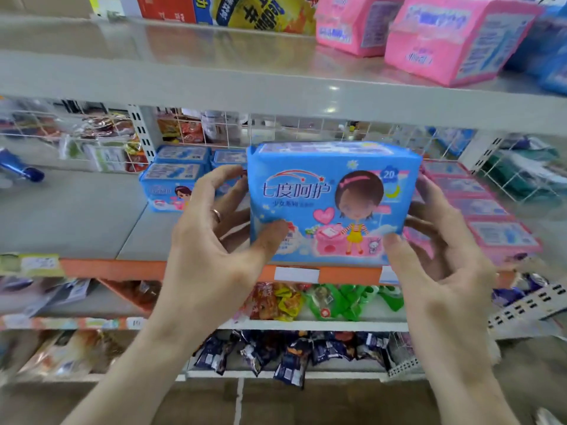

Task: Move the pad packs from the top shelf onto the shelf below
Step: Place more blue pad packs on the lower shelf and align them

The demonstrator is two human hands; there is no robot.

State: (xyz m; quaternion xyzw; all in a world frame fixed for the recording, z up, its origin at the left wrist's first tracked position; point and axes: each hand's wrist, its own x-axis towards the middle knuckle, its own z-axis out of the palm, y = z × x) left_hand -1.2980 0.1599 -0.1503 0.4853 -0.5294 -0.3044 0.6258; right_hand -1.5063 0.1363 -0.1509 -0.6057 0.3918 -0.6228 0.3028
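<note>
- Nearest: left hand [211,240] and right hand [441,259], each clamped on one end of a blue pad pack [333,204]; thumbs on its front face, fingers curled round the ends and behind. Ring [216,214] on a left finger.
- Pack held at the front of the lower shelf [92,210], bottom edge level with the orange front lip [129,268]; touching the shelf or just above, cannot tell.
- Long axis left-right, parallel to the shelf edge. Printed face toward camera, upright, top slightly tipped back.
- Readable on the face: "七度呵护" in white, "20" in a badge top right, cartoon girl, pink heart. Smaller print too blurred.
- Room: bare shelf left of the pack out to the left edge. Further back on the left, a small stack of blue packs [175,182] before the wire grid back [276,127]. Just right of the pack, a row of pink packs [478,207] running front to back, near the right fingers.
- Top shelf [214,75]: front mostly bare, two pink packs [454,38] at right, blue packs [549,50] at far right edge, yellow bag [257,10] and red box [165,7] behind; print blurred.
- White price tag [297,274] on the orange lip below the pack, blank as far as can be read.
- Below: shelves of snack bags [282,302], green and dark blue packets.
</note>
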